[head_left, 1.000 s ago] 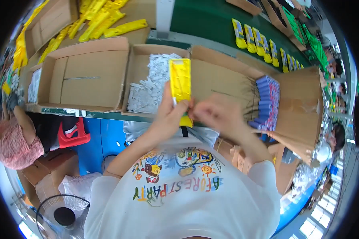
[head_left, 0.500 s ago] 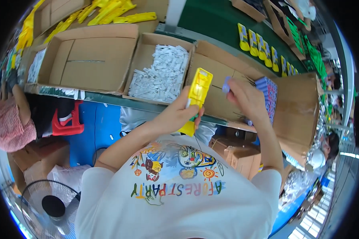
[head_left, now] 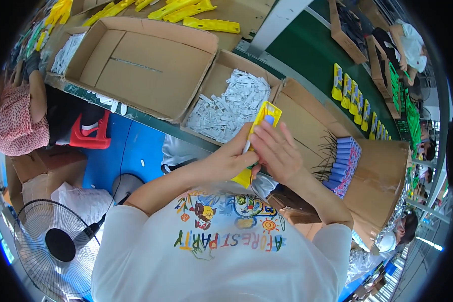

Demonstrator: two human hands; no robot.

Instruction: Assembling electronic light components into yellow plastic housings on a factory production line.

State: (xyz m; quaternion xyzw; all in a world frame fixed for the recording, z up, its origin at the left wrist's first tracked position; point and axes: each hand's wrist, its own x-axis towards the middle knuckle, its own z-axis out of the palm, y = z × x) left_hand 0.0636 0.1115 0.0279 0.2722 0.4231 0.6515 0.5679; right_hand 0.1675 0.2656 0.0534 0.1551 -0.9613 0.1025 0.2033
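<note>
My left hand [head_left: 235, 157] is closed around a long yellow plastic housing [head_left: 273, 109], which it holds slanted in front of my chest. A small purple battery cell [head_left: 269, 120] lies in the upper, hollow part of the housing. Over it is my right hand [head_left: 278, 153], fingers stretched out and laid against the housing and the cell. The lower end of the housing shows below my left hand, with a bit of green at the fingers. What lies under my right palm is hidden.
A carton of small white parts [head_left: 231, 108] stands ahead, beside a wide, shallow carton [head_left: 136, 65]. To the right, wired purple cells [head_left: 343, 163] lie in a box. Yellow assemblies [head_left: 355, 98] line the green belt. At left are a fan [head_left: 60, 244] and another person [head_left: 20, 118].
My right hand has come left from the carton with the purple cell, which now lies in the housing. Its fingers have gone from a pinch to stretched out. The view has shifted.
</note>
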